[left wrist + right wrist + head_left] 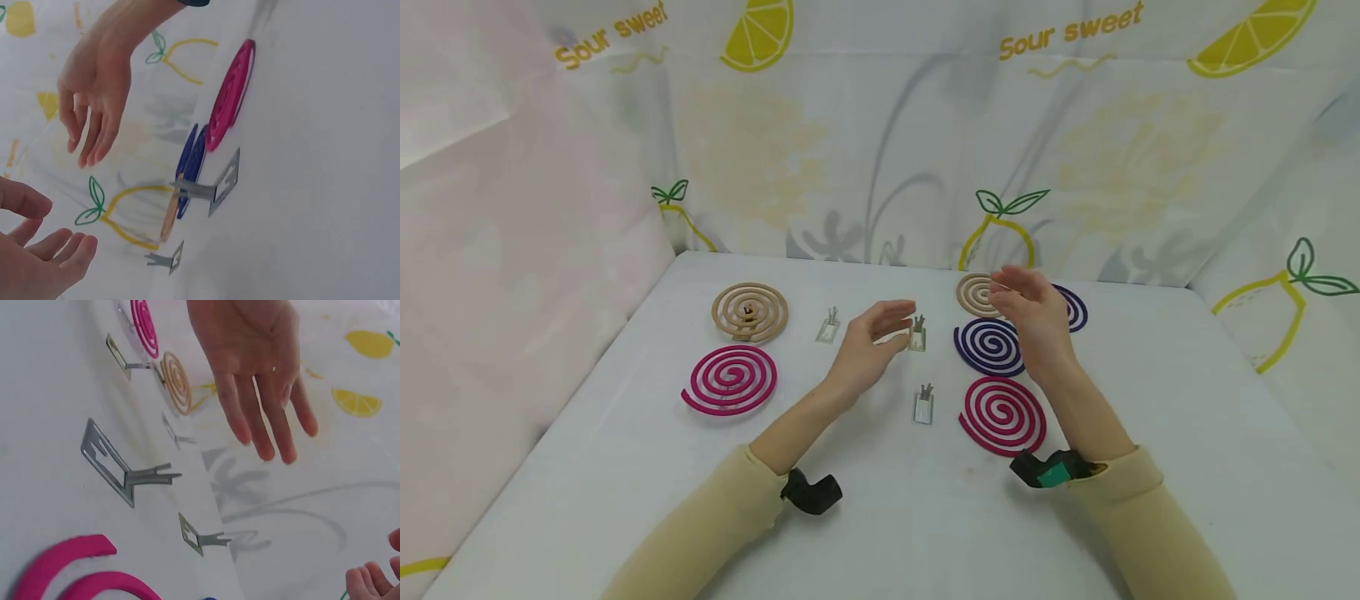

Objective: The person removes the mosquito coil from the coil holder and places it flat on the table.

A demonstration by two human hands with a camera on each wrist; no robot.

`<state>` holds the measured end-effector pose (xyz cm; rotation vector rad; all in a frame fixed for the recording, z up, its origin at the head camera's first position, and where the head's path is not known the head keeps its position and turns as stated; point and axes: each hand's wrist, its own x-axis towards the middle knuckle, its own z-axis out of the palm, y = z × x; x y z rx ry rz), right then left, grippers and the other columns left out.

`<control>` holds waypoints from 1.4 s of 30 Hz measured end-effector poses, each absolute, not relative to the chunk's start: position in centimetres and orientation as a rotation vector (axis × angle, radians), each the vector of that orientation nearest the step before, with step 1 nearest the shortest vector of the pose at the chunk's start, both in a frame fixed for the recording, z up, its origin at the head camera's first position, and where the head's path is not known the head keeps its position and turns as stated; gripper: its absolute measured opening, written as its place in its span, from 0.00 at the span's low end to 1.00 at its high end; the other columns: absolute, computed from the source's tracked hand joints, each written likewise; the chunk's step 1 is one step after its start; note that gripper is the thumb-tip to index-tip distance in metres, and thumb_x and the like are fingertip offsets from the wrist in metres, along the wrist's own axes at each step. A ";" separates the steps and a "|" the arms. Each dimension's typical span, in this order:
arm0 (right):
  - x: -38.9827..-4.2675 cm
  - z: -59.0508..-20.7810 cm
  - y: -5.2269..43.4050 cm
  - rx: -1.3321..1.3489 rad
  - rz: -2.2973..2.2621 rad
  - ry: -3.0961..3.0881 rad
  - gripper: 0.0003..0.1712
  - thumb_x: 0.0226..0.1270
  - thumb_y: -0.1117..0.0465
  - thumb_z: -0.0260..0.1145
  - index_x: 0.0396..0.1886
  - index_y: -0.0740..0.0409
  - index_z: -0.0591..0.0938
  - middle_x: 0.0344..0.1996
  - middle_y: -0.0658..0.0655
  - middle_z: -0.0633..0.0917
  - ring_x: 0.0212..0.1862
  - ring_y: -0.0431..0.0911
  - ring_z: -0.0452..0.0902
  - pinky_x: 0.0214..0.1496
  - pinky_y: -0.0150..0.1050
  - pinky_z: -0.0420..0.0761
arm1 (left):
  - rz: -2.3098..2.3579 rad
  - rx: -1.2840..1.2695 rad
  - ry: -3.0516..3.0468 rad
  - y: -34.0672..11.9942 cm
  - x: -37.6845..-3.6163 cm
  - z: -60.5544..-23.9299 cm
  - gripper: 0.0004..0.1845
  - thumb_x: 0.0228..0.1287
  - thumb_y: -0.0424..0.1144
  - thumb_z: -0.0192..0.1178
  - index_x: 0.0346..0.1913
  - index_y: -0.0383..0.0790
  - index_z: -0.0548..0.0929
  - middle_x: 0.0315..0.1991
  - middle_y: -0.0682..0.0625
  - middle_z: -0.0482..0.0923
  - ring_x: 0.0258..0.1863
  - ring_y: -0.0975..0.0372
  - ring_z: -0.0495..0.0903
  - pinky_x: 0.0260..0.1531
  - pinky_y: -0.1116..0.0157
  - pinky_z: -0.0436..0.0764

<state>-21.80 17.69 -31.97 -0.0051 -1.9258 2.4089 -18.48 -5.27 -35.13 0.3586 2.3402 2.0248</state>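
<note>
My left hand [867,354] is held above the middle of the table, fingers loosely bent and nothing between them. Near its fingertips in the head view stands a small metal coil stand [918,335] with upright prongs. Another metal stand [923,406] is closer to me, and a third [828,326] lies to the left. Over the right-hand mosquito coils hovers my right hand [1037,329], empty, with relaxed fingers. It partly hides a tan coil [973,293] and a dark blue coil [1078,308]. Another blue coil [988,347] and a pink coil [1002,416] lie nearby.
At the left, a tan coil [750,312] and a pink coil [730,380] appear to sit on metal stands. Lemon-printed cloth [880,150] hangs behind the white table [895,517] and along its sides.
</note>
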 end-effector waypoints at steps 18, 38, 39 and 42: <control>-17.5 -32.2 10.0 0.286 2.459 -2.100 0.28 0.73 0.72 0.57 0.70 0.59 0.65 0.65 0.62 0.76 0.66 0.55 0.73 0.66 0.35 0.76 | 1.872 0.327 2.402 -17.8 -17.6 -35.0 0.23 0.74 0.33 0.56 0.68 0.37 0.71 0.68 0.38 0.72 0.66 0.54 0.74 0.58 0.77 0.76; -17.2 -33.9 0.2 0.353 2.431 -2.211 0.29 0.65 0.72 0.65 0.66 0.58 0.72 0.62 0.58 0.78 0.63 0.53 0.76 0.61 0.39 0.81 | 1.618 0.394 2.432 -29.7 -18.7 -34.2 0.21 0.74 0.39 0.58 0.66 0.38 0.74 0.62 0.45 0.79 0.58 0.64 0.80 0.56 0.75 0.77; -17.2 -33.9 -0.1 0.354 2.434 -2.215 0.29 0.65 0.72 0.65 0.66 0.58 0.72 0.62 0.58 0.78 0.63 0.54 0.76 0.61 0.39 0.81 | 1.591 0.398 2.448 -30.1 -18.7 -34.3 0.21 0.74 0.39 0.58 0.66 0.40 0.75 0.62 0.44 0.79 0.58 0.64 0.80 0.56 0.75 0.77; -17.2 -34.2 -1.0 0.347 2.439 -2.224 0.29 0.65 0.72 0.66 0.65 0.59 0.73 0.61 0.58 0.78 0.63 0.54 0.75 0.60 0.39 0.82 | 1.516 0.383 2.489 -31.1 -18.7 -34.5 0.20 0.73 0.41 0.59 0.65 0.44 0.77 0.62 0.43 0.79 0.59 0.64 0.79 0.55 0.76 0.75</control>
